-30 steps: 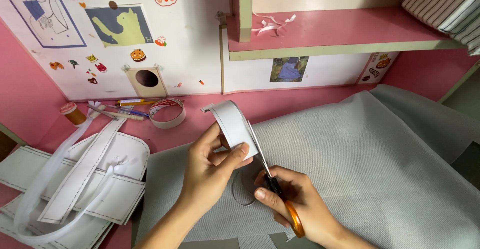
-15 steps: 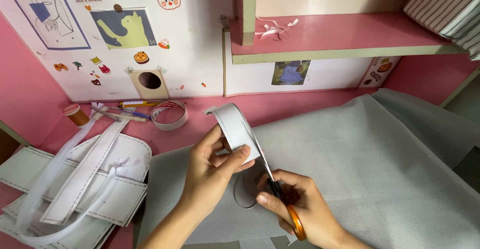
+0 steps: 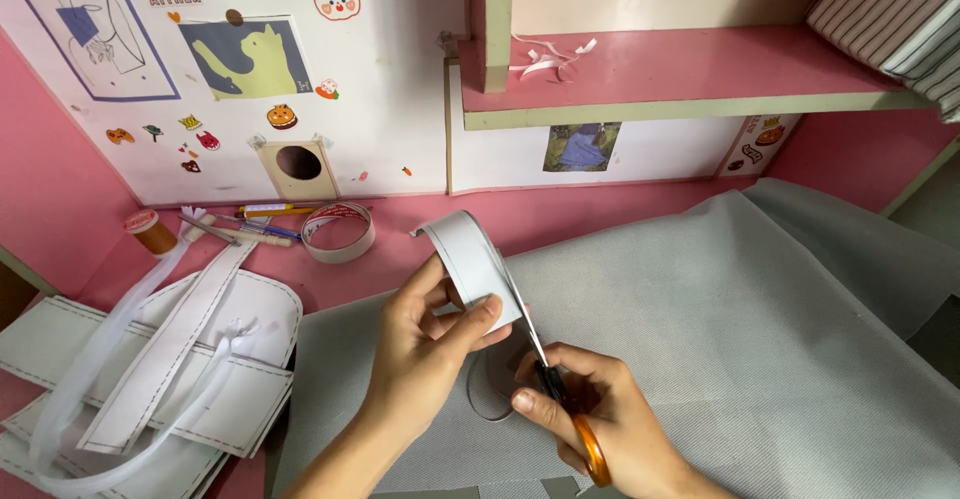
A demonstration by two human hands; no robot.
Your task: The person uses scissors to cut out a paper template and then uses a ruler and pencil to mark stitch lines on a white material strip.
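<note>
My left hand (image 3: 425, 349) pinches a curled white strip (image 3: 470, 259) between thumb and fingers, lifting it above the grey fabric sheet (image 3: 740, 339). My right hand (image 3: 600, 429) grips orange-handled scissors (image 3: 565, 414), whose blades run up along the strip's right edge. A dark oval outline shows on the fabric just under both hands. Part of the scissor handle is hidden inside my right palm.
White cut pattern pieces with dashed edges (image 3: 170, 359) lie at the left under a looped clear tube. A tape roll (image 3: 338, 232), pens (image 3: 250, 227) and an orange thread spool (image 3: 150, 231) sit by the back wall. A pink shelf (image 3: 680, 69) overhangs the desk.
The scissors have crept a little further along the strip, and my left hand has shifted its pinch slightly. The view has tilted down a touch.
</note>
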